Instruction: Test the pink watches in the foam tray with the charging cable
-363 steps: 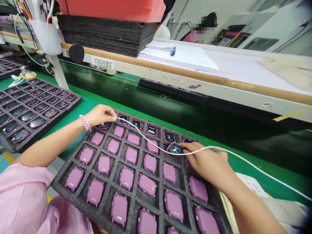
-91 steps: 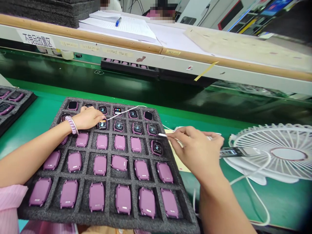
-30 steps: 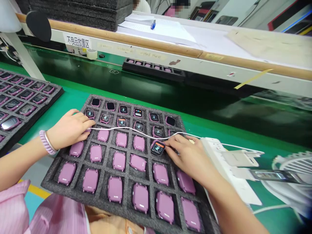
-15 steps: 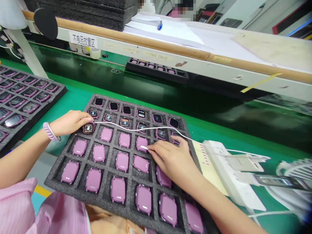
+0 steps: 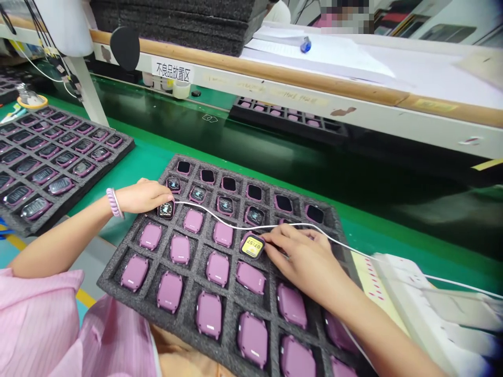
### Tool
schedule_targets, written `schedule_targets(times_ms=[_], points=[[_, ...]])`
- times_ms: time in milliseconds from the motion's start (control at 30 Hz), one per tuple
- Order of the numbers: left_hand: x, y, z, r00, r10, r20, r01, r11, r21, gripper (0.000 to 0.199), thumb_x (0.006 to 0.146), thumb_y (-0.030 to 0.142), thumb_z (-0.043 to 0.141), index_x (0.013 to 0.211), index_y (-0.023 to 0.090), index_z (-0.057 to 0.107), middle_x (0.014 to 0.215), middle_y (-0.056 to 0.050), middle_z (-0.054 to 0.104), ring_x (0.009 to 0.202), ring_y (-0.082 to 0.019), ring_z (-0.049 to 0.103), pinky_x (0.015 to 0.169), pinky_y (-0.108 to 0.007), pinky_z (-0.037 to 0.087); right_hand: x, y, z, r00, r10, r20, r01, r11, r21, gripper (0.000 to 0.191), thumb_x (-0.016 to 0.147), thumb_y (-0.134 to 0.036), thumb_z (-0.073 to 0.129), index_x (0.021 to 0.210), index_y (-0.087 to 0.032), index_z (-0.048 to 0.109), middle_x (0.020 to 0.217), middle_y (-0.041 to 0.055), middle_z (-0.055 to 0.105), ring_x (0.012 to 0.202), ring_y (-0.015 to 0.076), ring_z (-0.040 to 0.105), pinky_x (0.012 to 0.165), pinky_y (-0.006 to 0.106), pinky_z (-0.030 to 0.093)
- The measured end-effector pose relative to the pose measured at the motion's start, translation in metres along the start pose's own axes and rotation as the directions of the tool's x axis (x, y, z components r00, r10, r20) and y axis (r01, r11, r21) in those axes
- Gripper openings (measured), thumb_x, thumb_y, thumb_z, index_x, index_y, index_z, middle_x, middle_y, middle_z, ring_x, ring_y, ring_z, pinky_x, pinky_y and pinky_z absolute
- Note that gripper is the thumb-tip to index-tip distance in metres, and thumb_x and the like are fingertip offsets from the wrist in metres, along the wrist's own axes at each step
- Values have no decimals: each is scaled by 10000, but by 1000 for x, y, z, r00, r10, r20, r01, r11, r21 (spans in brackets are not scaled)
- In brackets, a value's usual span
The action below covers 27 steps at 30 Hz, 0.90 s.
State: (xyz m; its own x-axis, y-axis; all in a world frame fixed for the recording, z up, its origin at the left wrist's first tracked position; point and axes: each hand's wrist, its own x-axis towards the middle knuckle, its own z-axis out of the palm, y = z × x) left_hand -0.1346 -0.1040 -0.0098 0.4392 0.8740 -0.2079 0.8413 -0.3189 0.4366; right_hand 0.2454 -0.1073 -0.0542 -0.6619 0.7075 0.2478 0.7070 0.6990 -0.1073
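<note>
A grey foam tray (image 5: 129,238) holds rows of purple watches, the far rows with dark or lit screens up and the near rows with backs up. My left hand (image 5: 151,196) pinches a watch with a lit dial (image 5: 166,209) at the tray's left edge, where a white cable (image 5: 239,228) ends. My right hand (image 5: 298,248) is closed, thumb and fingers at the right edge of a watch with a yellow screen (image 5: 252,246), which is tilted face up over its compartment. The cable runs past my right hand's fingers.
Another tray of watches (image 5: 90,178) lies on the left. A white power strip (image 5: 408,288) stands at the right. Behind, a wooden-edged shelf (image 5: 275,73) carries black foam (image 5: 176,23), papers (image 5: 326,63) and a blue object (image 5: 305,45). A third tray (image 5: 286,123) is under it.
The view has shifted left. The watch by my right hand shows its lit yellow screen instead of its purple back. The white cable end is no longer visible in my right fingers.
</note>
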Motion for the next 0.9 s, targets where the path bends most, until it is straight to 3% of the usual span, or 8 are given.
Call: schedule_targets(times_ms=[233, 500, 567, 633, 700, 733, 800, 900], points=[[2, 6, -3, 997, -48, 58, 43, 996, 80, 439, 996, 449, 266, 891, 200, 612, 824, -40, 663, 806, -200, 594, 829, -313, 371, -4, -6, 5, 999, -8, -42, 11, 997, 71, 305, 991, -261, 395, 978, -157, 681, 950, 114, 576, 840, 249, 590, 718, 377, 447], [2, 11, -5, 991, -124, 52, 122, 991, 46, 393, 967, 430, 345, 853, 192, 637, 791, -25, 664, 815, -202, 595, 928, -371, 337, -3, -5, 10, 986, -98, -131, 100, 995, 10, 348, 1009, -241, 383, 947, -103, 695, 1033, 169, 577, 930, 299, 572, 776, 438, 506], [1, 11, -8, 985, -173, -2, 173, 984, -47, 327, 925, 433, 448, 877, 199, 671, 811, -17, 688, 806, -197, 606, 897, -349, 359, -3, -5, 9, 986, -106, -126, 107, 994, -2, 351, 1011, -235, 380, 946, -93, 694, 1020, 167, 580, 908, 293, 570, 761, 432, 503], [1, 13, -9, 958, -240, -154, 210, 960, -185, 288, 874, 444, 545, 888, 198, 694, 848, -19, 711, 810, -194, 617, 832, -318, 387, -2, -5, 8, 986, -112, -121, 112, 994, -4, 349, 1011, -235, 380, 950, -93, 692, 1013, 164, 584, 893, 290, 568, 753, 431, 501], [0, 20, -7, 920, -264, -290, 163, 929, -331, 288, 831, 461, 617, 875, 191, 707, 869, -27, 721, 815, -194, 622, 775, -298, 404, -2, -5, 7, 987, -113, -117, 113, 994, -2, 344, 1011, -230, 378, 952, -98, 691, 1013, 163, 586, 894, 291, 567, 751, 431, 501], [1, 25, -4, 922, -236, -307, 107, 918, -383, 283, 817, 459, 646, 863, 188, 711, 877, -30, 722, 818, -192, 623, 765, -295, 408, -2, -4, 7, 987, -112, -113, 113, 994, 0, 341, 1010, -227, 379, 954, -99, 690, 1013, 162, 586, 898, 293, 566, 752, 430, 502], [2, 39, 5, 963, -121, -241, 11, 911, -413, 218, 796, 409, 701, 825, 194, 722, 876, -22, 725, 827, -184, 625, 805, -306, 404, -1, -4, 7, 988, -107, -107, 108, 994, 2, 338, 1010, -223, 379, 955, -103, 690, 1013, 161, 586, 904, 294, 564, 756, 427, 502], [5, 58, 21, 993, -26, -112, -6, 962, -273, 64, 783, 274, 752, 769, 218, 725, 862, 11, 725, 899, -186, 630, 969, -377, 309, -2, -5, 7, 990, -99, -104, 100, 995, 6, 330, 1005, -221, 386, 952, -114, 694, 1016, 159, 589, 907, 292, 562, 766, 424, 499]])
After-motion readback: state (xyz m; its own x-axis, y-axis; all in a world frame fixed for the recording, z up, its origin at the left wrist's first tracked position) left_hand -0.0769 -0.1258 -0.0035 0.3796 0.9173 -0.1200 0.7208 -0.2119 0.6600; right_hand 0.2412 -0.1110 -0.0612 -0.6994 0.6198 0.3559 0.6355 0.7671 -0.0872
